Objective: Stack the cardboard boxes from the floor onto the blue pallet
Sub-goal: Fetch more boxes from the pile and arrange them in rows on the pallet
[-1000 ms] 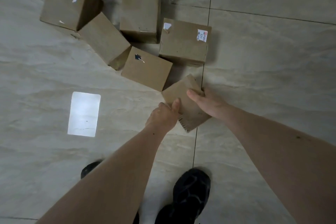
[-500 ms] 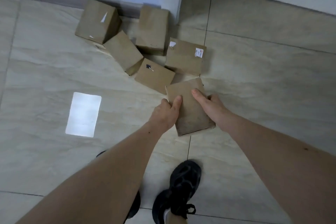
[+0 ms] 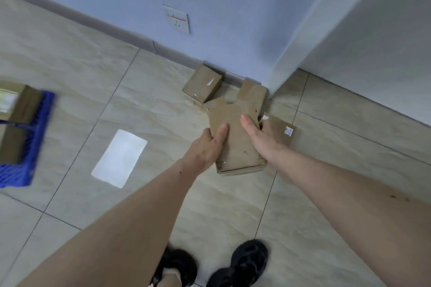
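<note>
I hold a plain cardboard box [image 3: 235,144] above the floor between both hands. My left hand [image 3: 206,150] grips its left side and my right hand [image 3: 261,137] its right side, thumbs on top. Behind it, several more cardboard boxes lie on the tiles by the wall corner: one with a white tape mark [image 3: 201,86], one upright at the corner [image 3: 253,95], one with a label [image 3: 281,130]. The blue pallet [image 3: 28,144] sits at the far left edge with stacked boxes [image 3: 16,121] on it.
A blue-grey wall with a white socket [image 3: 177,18] runs behind the boxes, and a white wall corner [image 3: 303,42] juts out at the right. A bright light patch [image 3: 120,158] lies on the tiles. My black shoes [image 3: 238,263] are at the bottom.
The box has come up off the floor in both hands. My view has risen and swung left, bringing the wall, the socket and the blue pallet into sight.
</note>
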A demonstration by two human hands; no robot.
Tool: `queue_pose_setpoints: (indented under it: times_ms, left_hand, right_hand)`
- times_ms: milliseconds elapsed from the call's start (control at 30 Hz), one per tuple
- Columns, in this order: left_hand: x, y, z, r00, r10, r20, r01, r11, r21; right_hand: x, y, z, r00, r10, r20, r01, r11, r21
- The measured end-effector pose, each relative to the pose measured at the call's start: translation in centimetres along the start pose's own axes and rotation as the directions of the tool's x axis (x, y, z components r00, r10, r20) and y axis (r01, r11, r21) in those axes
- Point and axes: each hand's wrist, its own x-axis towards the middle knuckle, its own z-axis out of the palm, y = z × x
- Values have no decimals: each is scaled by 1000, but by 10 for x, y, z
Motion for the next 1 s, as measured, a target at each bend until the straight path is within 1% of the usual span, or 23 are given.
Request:
queue_pose_setpoints:
  times_ms: [100,167,233,400,633,733,900,1000]
  left_hand:
    - [-11,-3,-55,1000,19,-12,-20,992,-126]
    - [-17,-8,-93,999,30,-24,-33,986,-165]
    - [-22,-15,-133,999,30,-38,-36,985,-171]
    - [-31,-44,-226,993,27,-116,-49,980,-191]
    - [-37,-97,-334,977,8,-213,-62,966,-250]
    - [-33,-118,-375,968,-4,-253,-71,956,-286]
    - [-17,-142,-444,958,-27,-285,-63,952,-301]
    - [-2,-155,-490,959,-59,-279,-27,955,-295]
  right_hand:
    - [-11,-47,32,999,-19,36,20,999,-36]
    - [-16,-77,57,998,-35,55,37,999,-34]
    - [-23,-108,86,995,-54,79,56,998,-12]
    - [-37,-171,166,989,-90,121,93,995,-21]
    - [-47,-238,272,963,-124,238,155,981,-115]
    - [-47,-268,314,956,-138,260,181,972,-152]
    - [-37,-314,382,944,-124,306,185,967,-176]
    - [-24,-340,423,940,-110,323,180,965,-192]
